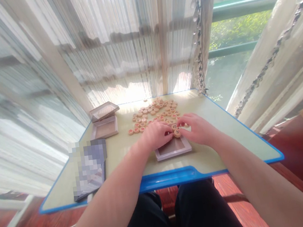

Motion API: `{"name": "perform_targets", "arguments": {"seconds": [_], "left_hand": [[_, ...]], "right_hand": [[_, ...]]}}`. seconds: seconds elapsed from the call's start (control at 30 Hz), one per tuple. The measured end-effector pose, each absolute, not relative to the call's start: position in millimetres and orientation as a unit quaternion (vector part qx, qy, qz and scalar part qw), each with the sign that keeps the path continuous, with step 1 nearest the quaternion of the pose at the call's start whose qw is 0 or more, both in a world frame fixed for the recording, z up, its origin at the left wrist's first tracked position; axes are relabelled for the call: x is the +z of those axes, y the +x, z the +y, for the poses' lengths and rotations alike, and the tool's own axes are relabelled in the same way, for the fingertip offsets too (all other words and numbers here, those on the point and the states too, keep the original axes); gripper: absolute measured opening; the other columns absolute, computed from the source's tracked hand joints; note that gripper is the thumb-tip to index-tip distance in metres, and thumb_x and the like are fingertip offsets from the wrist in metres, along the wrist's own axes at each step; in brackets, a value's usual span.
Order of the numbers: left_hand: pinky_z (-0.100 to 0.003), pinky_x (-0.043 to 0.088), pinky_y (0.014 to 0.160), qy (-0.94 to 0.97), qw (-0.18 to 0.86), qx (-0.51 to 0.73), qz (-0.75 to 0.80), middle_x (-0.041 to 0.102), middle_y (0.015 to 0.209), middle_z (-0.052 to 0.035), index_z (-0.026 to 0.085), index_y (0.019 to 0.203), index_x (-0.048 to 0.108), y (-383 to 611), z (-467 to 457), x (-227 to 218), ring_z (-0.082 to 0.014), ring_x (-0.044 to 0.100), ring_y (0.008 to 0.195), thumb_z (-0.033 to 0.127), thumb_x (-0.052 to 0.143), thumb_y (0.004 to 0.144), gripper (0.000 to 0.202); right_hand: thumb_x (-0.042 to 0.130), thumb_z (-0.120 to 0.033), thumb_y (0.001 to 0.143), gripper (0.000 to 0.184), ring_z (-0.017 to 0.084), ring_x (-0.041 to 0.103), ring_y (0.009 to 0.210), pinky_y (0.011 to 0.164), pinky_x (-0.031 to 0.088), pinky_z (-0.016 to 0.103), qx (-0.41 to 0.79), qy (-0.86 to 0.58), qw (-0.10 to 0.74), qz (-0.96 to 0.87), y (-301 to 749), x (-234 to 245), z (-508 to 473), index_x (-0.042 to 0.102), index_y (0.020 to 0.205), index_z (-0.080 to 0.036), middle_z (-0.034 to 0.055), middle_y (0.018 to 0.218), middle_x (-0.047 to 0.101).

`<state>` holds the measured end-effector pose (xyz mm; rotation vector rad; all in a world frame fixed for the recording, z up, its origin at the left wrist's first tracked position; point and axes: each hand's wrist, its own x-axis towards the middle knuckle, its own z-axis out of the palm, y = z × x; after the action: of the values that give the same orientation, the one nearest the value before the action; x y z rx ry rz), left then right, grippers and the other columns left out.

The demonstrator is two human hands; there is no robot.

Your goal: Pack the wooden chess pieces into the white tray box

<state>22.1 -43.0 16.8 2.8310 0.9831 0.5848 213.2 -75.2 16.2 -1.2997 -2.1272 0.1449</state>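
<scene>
Several round wooden game pieces (154, 111) with red or dark characters lie scattered on a pale table with a blue rim (173, 177). My left hand (156, 134) and my right hand (199, 129) meet over the far edge of a shallow grey tray (172, 148). Both hands pinch a single wooden piece (176, 133) between their fingertips, just above the tray. The tray's floor looks bare.
Two more grey trays (105, 127) sit at the back left, one (103, 111) tilted on the other. A blurred-out flat item (90, 169) lies at the front left. Sheer curtains and window frames surround the table. My dark-trousered legs are under the front edge.
</scene>
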Motion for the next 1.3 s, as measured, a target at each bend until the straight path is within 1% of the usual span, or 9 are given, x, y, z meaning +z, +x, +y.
{"name": "perform_targets", "arguments": {"seconds": [0.13,0.3,0.5,0.7,0.9,0.97,1.07,1.2,1.3], "left_hand": [[-0.028,0.045,0.084,0.926,0.047,0.194,0.322,0.070,0.078,-0.0010,0.023,0.079,0.074,22,-43,16,-0.0152,0.060,0.076,0.025,0.054,0.081,0.020],[-0.029,0.044,0.087,0.922,0.057,0.181,0.337,0.071,0.081,-0.0014,0.023,0.080,0.073,23,-43,16,-0.0166,0.061,0.081,0.027,0.054,0.082,0.020],[-0.029,0.045,0.086,0.922,0.048,0.185,0.337,0.071,0.082,-0.0013,0.024,0.082,0.073,22,-40,14,-0.0166,0.061,0.082,0.029,0.056,0.082,0.018],[-0.028,0.045,0.079,0.917,0.037,0.190,0.348,0.070,0.078,-0.0007,0.024,0.078,0.073,23,-42,16,-0.0170,0.059,0.079,0.026,0.056,0.080,0.018],[-0.029,0.045,0.074,0.900,-0.033,0.204,0.383,0.066,0.068,-0.0032,0.022,0.068,0.073,24,-45,21,-0.0173,0.057,0.073,0.023,0.051,0.078,0.024],[-0.029,0.046,0.073,0.873,-0.052,0.226,0.428,0.067,0.072,-0.0043,0.021,0.072,0.073,22,-43,21,-0.0190,0.057,0.078,0.022,0.050,0.077,0.024],[-0.030,0.047,0.078,0.842,-0.046,0.241,0.480,0.068,0.085,-0.0046,0.021,0.085,0.073,17,-40,22,-0.0207,0.058,0.086,0.025,0.053,0.074,0.023],[-0.030,0.048,0.080,0.845,-0.006,0.196,0.498,0.068,0.096,-0.0036,0.022,0.087,0.073,12,-39,22,-0.0206,0.060,0.088,0.031,0.052,0.074,0.027],[-0.029,0.048,0.079,0.849,0.014,0.176,0.497,0.069,0.096,-0.0034,0.022,0.089,0.073,11,-39,21,-0.0209,0.061,0.089,0.030,0.050,0.074,0.029]], "right_hand": [[0.057,-0.021,0.074,0.009,0.018,0.054,0.082,0.078,0.042,0.031,0.070,-0.458,0.296,-0.835,212,18,-79,0.064,0.078,-0.020,0.0025,0.077,0.059],[0.060,-0.025,0.072,0.010,0.016,0.052,0.073,0.069,0.041,0.027,0.050,-0.479,0.260,-0.837,212,17,-80,0.066,0.078,-0.021,0.0005,0.070,0.056],[0.061,-0.028,0.072,0.012,0.015,0.052,0.069,0.064,0.038,0.026,0.042,-0.499,0.244,-0.830,213,15,-78,0.065,0.081,-0.021,-0.0001,0.070,0.056],[0.060,-0.030,0.074,0.013,0.016,0.052,0.070,0.064,0.038,0.026,0.045,-0.499,0.247,-0.829,212,16,-79,0.064,0.082,-0.021,-0.0002,0.069,0.054],[0.056,-0.031,0.076,0.015,0.017,0.054,0.074,0.067,0.040,0.027,0.046,-0.521,0.280,-0.805,214,21,-79,0.063,0.082,-0.019,0.0026,0.076,0.059],[0.051,-0.029,0.080,0.016,0.017,0.056,0.073,0.067,0.039,0.027,0.040,-0.558,0.300,-0.773,215,23,-78,0.063,0.082,-0.019,0.0035,0.075,0.061],[0.046,-0.028,0.082,0.021,0.017,0.057,0.066,0.061,0.037,0.027,0.041,-0.622,0.305,-0.720,216,27,-77,0.064,0.076,-0.019,0.0029,0.066,0.063],[0.044,-0.029,0.083,0.031,0.013,0.055,0.054,0.053,0.035,0.024,0.097,-0.657,0.236,-0.709,215,30,-77,0.057,0.057,-0.018,0.0021,0.055,0.061],[0.041,-0.028,0.083,0.031,0.010,0.052,0.044,0.049,0.035,0.023,0.147,-0.673,0.199,-0.697,215,29,-76,0.055,0.057,-0.018,0.0011,0.052,0.061]]}}
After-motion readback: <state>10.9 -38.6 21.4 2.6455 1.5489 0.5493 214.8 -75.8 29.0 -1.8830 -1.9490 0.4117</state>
